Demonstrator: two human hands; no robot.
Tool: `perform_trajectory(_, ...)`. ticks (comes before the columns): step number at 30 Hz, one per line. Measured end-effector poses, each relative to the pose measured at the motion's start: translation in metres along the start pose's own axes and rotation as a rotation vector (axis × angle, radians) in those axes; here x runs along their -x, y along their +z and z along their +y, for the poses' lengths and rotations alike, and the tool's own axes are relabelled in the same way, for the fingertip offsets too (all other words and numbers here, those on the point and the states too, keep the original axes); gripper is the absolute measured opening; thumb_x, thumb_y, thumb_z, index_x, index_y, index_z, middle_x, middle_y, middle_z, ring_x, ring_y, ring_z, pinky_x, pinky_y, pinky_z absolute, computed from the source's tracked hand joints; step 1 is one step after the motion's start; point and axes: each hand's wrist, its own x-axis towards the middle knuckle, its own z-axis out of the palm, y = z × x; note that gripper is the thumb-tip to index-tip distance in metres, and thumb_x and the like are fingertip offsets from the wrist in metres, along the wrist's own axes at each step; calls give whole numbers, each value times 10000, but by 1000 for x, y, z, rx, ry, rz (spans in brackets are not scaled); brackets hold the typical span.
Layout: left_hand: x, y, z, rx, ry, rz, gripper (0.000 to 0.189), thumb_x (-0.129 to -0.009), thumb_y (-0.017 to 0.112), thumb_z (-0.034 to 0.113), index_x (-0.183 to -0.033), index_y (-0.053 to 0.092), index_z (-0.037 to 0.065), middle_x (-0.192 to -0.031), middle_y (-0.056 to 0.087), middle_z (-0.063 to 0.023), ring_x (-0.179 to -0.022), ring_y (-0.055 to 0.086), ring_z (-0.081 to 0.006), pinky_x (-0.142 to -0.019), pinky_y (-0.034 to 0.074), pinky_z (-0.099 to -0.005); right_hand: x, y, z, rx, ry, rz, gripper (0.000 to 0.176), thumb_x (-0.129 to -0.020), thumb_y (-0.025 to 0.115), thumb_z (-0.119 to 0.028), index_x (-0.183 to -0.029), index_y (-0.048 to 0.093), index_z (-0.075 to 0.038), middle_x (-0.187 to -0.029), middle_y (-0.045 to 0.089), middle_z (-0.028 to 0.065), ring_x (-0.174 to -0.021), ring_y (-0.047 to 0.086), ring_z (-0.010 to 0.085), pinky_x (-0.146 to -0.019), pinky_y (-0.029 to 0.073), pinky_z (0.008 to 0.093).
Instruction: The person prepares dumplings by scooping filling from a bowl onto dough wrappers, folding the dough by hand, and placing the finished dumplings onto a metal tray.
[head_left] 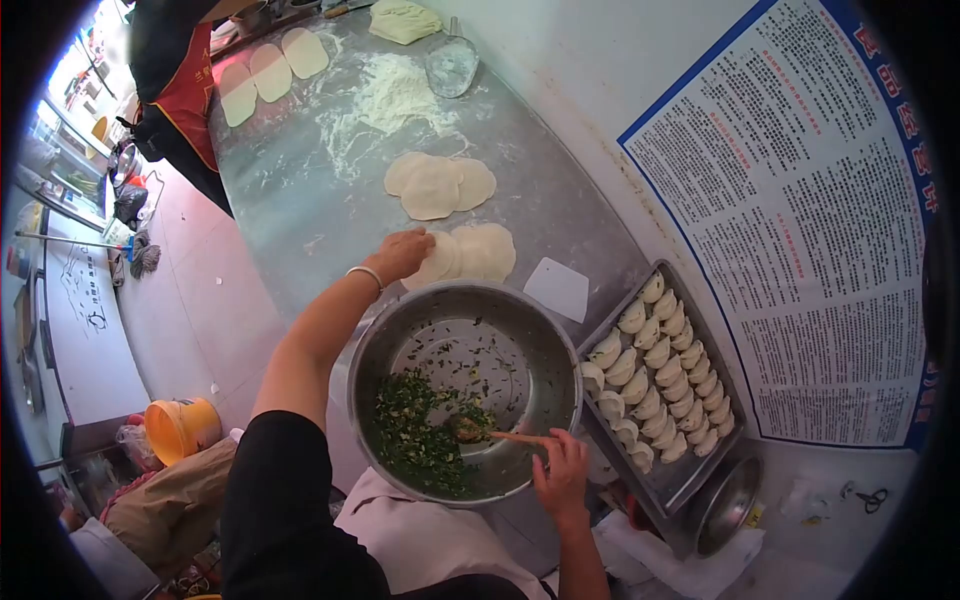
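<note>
My left hand (403, 252) reaches over the far rim of a large metal basin (362, 345), its fingers closed at the edge of a round dough wrapper (432, 262). That wrapper overlaps several more wrappers (485, 250) fanned out on the metal table. My right hand (562, 472) is at the basin's near right side, gripping the thin wooden handle of a spoon (515, 437). The spoon's tip rests in chopped green filling (415, 425), heaped on the basin's left side. Scattered bits of filling cling to the rest of the basin's bottom.
A tray of folded dumplings (660, 385) stands right of the basin. A white scraper (557, 290), more wrappers (432, 187), flour (398, 92) and a clear scoop (452, 66) lie on the table (290, 190). Another person in a red apron (187, 95) stands at far left.
</note>
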Motion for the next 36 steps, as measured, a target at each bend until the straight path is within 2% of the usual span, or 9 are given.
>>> perform_trajectory(5,34,0,-10,8,-83,345,252,-786,766,174,-989,648,84,-1032,637,-137,-963,629,-356,-875,514,-433,-15,12,-5,227,-89,-72,412,-774,756,-164,-1168,643,-117,-1180,597,74,-1053,548,287,-901,417,450)
perform_trajectory(13,33,8,-13,206,-121,271,242,-773,762,183,-865,570,66,-879,642,-139,-866,622,-375,-774,495,-465,-36,24,7,350,-322,-251,106,-802,673,-119,-902,665,-153,-804,594,23,-870,620,251,-780,454,405)
perform_trajectory(17,59,-17,-12,170,-81,241,185,-769,718,154,-840,579,56,-857,631,-161,-872,627,-376,-746,494,-462,-35,8,5,268,-263,-353,110,-841,609,-122,-925,670,-160,-785,650,56,-769,673,277,-639,522,441)
perform_trajectory(19,70,-16,-26,382,45,530,163,-770,674,132,-906,644,48,-880,660,-144,-882,648,-339,-728,496,-451,-48,-34,-18,356,-192,-472,156,-847,588,-121,-966,680,-163,-794,676,68,-759,692,278,-616,540,440)
perform_trajectory(21,106,-48,-20,1032,-307,341,314,-816,632,132,-1111,649,24,-1049,681,-143,-992,661,-317,-827,532,-457,-47,-48,-19,475,-186,-621,210,-842,586,-118,-1019,686,-174,-802,685,68,-774,698,274,-629,546,429)
perform_trajectory(24,176,-78,-1,2056,-346,531,432,-878,576,175,-1283,565,23,-1206,644,-148,-1109,633,-311,-957,524,-475,-31,-26,-9,432,-366,-639,291,-838,577,-97,-1096,673,-192,-817,676,70,-814,697,277,-645,549,438)
perform_trajectory(28,273,-75,21,2287,-357,680,541,-901,547,172,-1389,450,-39,-1373,552,-198,-1254,559,-356,-1092,443,-499,-30,53,-29,166,-397,-469,308,-857,544,-56,-1117,663,-171,-854,646,83,-841,688,296,-681,540,453)
perform_trajectory(31,353,-52,46,2499,-278,716,560,-894,535,136,-1406,431,-66,-1399,532,-222,-1274,545,-362,-1112,428,-501,-49,61,-35,139,-440,-460,352,-890,529,-75,-1211,619,-184,-882,691,110,-838,686,330,-686,530,470)
perform_trajectory(36,430,1,111,2352,-475,923,528,-874,519,60,-1381,455,-70,-1356,564,-227,-1238,576,-363,-1096,451,-509,-92,34,-3,192,-312,-508,422,-913,521,-93,-1324,529,-188,-928,702,142,-894,682,382,-717,525,511)
